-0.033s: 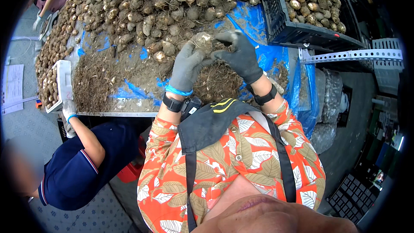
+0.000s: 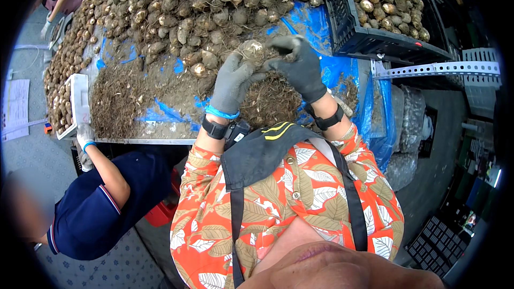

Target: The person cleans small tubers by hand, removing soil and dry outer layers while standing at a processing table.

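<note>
A hairy, soil-covered taro corm (image 2: 251, 51) with a pale cut face is held up over the table in my left hand (image 2: 230, 83), whose grey glove wraps its lower left side. My right hand (image 2: 301, 69), in a darker grey glove, is just right of the corm. Its fingers curve, with a gap between forefinger and thumb, and I see nothing between them. The right thumb reaches close to the left thumb. Below both hands lies a heap of brown root fibres (image 2: 270, 101). Beyond them spreads a large pile of unpeeled taro corms (image 2: 214, 5).
At the back right stands a black crate (image 2: 369, 42) of cleaner corms. Blue sheeting (image 2: 337, 69) covers the table. A metal perforated bar (image 2: 433, 68) juts out at the right. On my left, a co-worker in navy (image 2: 112, 203) grips a white tray (image 2: 80, 99).
My right fingers have shifted slightly right and away from the corm, with the gap between forefinger and thumb a little changed. My left hand keeps its hold in the same place.
</note>
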Demonstrator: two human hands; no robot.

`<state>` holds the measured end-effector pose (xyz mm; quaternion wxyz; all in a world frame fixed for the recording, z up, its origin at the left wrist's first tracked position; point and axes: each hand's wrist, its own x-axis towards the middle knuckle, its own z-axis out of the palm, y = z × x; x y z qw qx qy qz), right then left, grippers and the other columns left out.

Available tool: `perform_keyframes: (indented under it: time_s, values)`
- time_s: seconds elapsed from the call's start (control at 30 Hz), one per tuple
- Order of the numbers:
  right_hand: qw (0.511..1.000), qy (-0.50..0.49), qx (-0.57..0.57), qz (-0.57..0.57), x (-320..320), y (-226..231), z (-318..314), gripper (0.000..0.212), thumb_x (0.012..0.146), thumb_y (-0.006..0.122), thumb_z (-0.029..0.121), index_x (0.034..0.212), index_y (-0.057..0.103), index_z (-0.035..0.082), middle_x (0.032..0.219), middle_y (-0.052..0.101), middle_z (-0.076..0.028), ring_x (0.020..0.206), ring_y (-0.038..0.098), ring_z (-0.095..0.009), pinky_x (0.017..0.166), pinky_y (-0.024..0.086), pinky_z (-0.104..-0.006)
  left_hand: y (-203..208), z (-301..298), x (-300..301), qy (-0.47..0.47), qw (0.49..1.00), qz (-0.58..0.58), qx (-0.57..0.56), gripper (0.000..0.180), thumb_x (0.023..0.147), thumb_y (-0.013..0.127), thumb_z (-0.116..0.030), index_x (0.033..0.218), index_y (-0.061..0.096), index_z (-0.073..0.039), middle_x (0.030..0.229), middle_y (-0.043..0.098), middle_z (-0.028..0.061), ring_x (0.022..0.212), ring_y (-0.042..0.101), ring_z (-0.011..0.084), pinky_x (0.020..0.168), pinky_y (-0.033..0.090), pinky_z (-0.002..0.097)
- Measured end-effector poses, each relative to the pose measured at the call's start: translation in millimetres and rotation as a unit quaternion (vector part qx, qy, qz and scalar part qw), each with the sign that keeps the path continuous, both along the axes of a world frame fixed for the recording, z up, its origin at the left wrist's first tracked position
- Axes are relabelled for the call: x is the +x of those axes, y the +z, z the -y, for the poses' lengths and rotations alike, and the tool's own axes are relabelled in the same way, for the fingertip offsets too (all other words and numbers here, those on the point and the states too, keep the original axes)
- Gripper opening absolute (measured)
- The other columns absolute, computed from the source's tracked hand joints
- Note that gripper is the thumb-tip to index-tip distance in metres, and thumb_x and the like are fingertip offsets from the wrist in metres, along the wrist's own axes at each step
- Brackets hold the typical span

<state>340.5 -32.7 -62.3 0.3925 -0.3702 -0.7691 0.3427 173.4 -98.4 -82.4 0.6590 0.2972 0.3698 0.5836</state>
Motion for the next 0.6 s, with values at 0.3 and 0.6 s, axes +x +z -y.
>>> perform_keyframes:
  time_s: [0.3, 0.6]
  values:
    - [0.990, 0.070, 0.117, 0.026, -16, -24, 16, 0.017, 0.077, 0.067, 0.016, 0.093, 0.073, 0.015, 0.087, 0.065, -0.011, 0.087, 0.060, -0.032, 0.077, 0.046, -0.0415, -8, 8, -10, 0.002, 0.999, 0.041, 0.022, 0.063, 0.091, 0.057, -0.014, 0.146, 0.028, -0.001, 0.133, 0.050, 0.0104, 0.114, 0.054, 0.0187, 0.091, 0.049, 0.0321]
    - [0.943, 0.232, -0.221, 0.087, 9, 7, 20, 0.030, 0.077, 0.069, 0.014, 0.105, 0.069, 0.004, 0.088, 0.067, -0.010, 0.084, 0.065, -0.019, 0.075, 0.051, -0.0292, -3, 16, -19, 0.009, 0.996, 0.087, 0.028, 0.067, 0.090, 0.058, -0.014, 0.147, 0.026, -0.002, 0.138, 0.047, 0.0097, 0.121, 0.051, 0.0196, 0.098, 0.045, 0.0354]
